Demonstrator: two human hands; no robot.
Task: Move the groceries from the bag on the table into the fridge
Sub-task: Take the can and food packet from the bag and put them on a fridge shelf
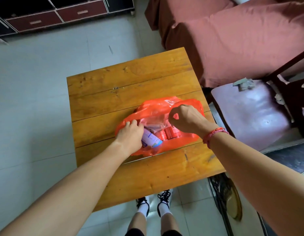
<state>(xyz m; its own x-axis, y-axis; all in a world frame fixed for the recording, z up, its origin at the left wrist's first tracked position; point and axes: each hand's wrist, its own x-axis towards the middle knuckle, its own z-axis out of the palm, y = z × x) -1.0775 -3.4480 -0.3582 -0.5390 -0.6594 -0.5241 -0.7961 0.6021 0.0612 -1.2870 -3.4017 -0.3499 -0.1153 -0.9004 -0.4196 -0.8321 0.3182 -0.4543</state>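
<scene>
I stand over the worktop point(130, 79), a small one of orange-brown planks, with both bare arms stretched out to the bag point(158, 106). The bag is thin orange plastic, and it lies on the near-right part of the worktop with its mouth spread toward me.

My left hand point(130, 135) sits at the bag's left rim, and its grip is clamped on the plastic there — fingers curled over the edge, knuckles up. My right hand point(187, 120) is at the right rim, thumb and forefinger pinched together on a fold of the bag and lifting it a little. A red cord bracelet point(214, 133) circles that wrist.

Between my hands the groceries show inside the bag: a pale carton point(152, 138) with blue print lying just beside my left hand, red cans point(170, 132) next to it, and a clear wrapper point(154, 120) farther in — what it holds I cannot tell.

Past the worktop's right edge stands a chair point(250, 113) with a shiny purple seat, and behind that a sofa point(233, 40) under a dusty-red cover. A dark cabinet point(45, 17) with red drawers lines the far wall. My shoes point(163, 196) show below the near edge, on the pale tiled floor point(37, 82).
</scene>
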